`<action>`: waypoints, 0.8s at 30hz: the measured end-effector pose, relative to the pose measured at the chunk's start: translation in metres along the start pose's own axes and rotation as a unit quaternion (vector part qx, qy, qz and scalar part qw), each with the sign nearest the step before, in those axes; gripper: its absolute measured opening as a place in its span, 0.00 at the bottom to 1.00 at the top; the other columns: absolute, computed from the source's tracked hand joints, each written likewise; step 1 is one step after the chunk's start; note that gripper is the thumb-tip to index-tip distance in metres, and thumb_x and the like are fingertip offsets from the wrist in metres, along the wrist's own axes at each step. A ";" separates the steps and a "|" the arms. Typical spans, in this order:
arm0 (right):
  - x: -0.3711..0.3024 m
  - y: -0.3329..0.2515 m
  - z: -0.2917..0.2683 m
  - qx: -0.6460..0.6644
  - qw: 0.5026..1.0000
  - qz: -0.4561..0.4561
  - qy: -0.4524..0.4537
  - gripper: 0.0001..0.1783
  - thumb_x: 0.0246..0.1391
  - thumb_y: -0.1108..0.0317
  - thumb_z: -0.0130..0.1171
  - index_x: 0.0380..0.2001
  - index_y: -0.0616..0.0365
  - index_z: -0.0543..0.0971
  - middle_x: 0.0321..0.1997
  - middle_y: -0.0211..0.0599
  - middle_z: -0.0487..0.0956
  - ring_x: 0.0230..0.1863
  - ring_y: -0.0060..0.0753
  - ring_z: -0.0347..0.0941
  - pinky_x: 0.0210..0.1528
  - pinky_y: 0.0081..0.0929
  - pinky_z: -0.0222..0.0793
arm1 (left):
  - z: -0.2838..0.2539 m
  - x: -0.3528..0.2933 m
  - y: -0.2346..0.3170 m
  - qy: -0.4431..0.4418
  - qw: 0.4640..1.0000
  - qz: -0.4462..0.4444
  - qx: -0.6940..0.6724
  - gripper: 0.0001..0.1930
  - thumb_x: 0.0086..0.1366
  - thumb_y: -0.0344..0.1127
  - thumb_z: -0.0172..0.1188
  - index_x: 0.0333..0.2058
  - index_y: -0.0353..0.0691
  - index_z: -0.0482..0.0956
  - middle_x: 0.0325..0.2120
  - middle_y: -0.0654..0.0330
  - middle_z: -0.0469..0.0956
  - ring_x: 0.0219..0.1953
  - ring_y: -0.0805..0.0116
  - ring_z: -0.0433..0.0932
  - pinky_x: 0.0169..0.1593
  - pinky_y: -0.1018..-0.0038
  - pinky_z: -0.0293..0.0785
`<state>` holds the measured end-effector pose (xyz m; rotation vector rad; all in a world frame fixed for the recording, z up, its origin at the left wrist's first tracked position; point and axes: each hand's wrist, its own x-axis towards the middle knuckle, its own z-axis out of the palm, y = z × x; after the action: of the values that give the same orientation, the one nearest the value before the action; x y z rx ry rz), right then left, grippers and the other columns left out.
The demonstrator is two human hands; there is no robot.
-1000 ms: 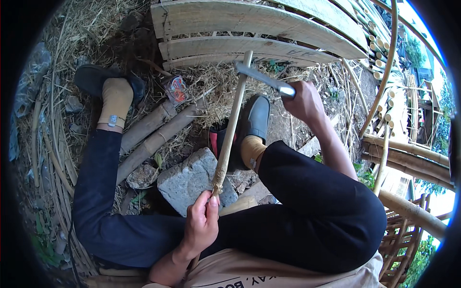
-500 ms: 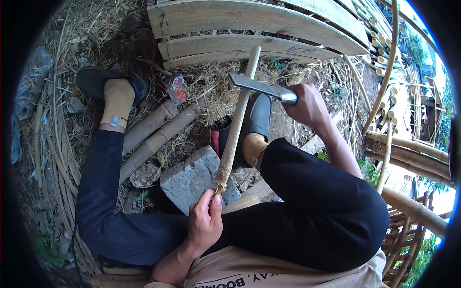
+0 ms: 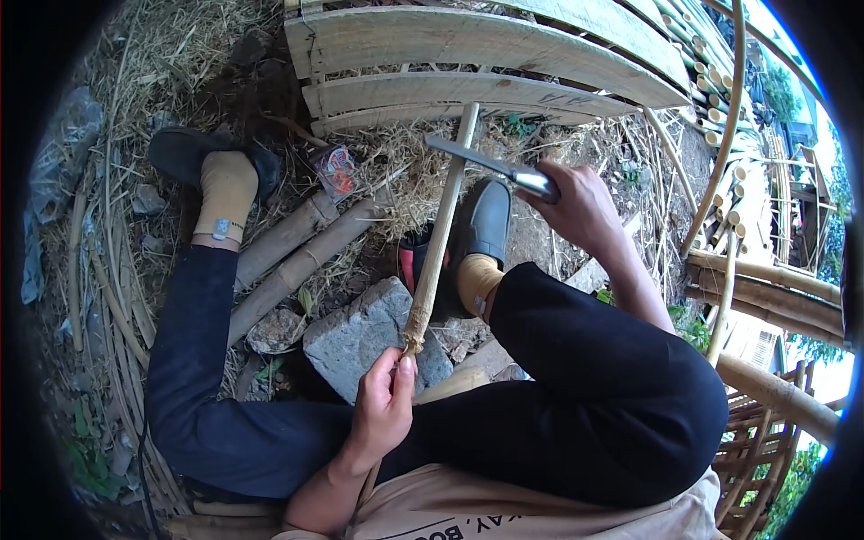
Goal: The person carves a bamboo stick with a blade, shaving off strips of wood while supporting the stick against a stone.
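Observation:
A long, pale bamboo stick point(image 3: 441, 234) slants up and away from me, its near end narrowing below a rough knot. My left hand point(image 3: 384, 405) pinches that thin end between thumb and fingers. The fingers of my right hand point(image 3: 580, 207) wrap round the silver metal handle of a knife point(image 3: 477, 157). Its flat grey blade lies across the upper part of the stick; whether the edge touches the stick I cannot tell. Part of the handle is hidden in my fist. Below the stick's lower half sits a grey stone block point(image 3: 355, 337).
Beyond the stick's far end stands a slatted wooden crate point(image 3: 387, 94). Two bamboo poles point(image 3: 297, 256) lie left of the block, among straw. My shod feet point(image 3: 486, 220) rest on either side. A red and black object point(image 3: 409, 261) is partly hidden behind the stick. Cut bamboo point(image 3: 720, 108) is piled far right.
The far end of the stick has dipped slightly toward me and to the left. The knife's handle has shifted a little, and its blade has tilted. Both hands keep their hold.

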<state>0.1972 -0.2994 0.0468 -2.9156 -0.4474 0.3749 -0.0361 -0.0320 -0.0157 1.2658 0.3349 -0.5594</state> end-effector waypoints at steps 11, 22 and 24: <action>-0.001 -0.023 0.009 0.005 0.999 -0.031 -0.025 0.16 0.50 0.55 0.68 0.25 0.58 0.80 0.16 0.45 0.75 0.22 0.53 0.77 0.30 0.45 0.72 | -0.007 -0.008 0.007 -0.017 0.998 -0.026 -0.059 0.15 0.79 0.46 0.44 0.36 0.43 0.66 0.17 0.74 0.56 0.14 0.88 0.52 0.17 0.83 0.46; 0.015 0.011 0.002 -0.036 0.996 0.009 0.077 0.08 0.49 0.62 0.65 0.27 0.55 0.82 0.22 0.46 0.80 0.28 0.52 0.80 0.35 0.45 0.75 | -0.002 -0.007 0.010 0.007 1.000 -0.006 0.017 0.17 0.80 0.44 0.43 0.33 0.40 0.67 0.17 0.74 0.57 0.17 0.86 0.54 0.20 0.82 0.51; 0.012 0.005 0.011 -0.020 0.997 -0.001 0.068 0.09 0.49 0.61 0.66 0.26 0.55 0.81 0.21 0.45 0.80 0.27 0.52 0.80 0.34 0.45 0.75 | -0.006 -0.008 0.008 0.030 0.998 0.014 0.060 0.17 0.80 0.44 0.42 0.33 0.40 0.67 0.17 0.74 0.57 0.17 0.86 0.54 0.20 0.81 0.52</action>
<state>0.2067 -0.2993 0.0323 -2.9537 -0.4430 0.1663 -0.0379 -0.0235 -0.0068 1.4039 0.3374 -0.5237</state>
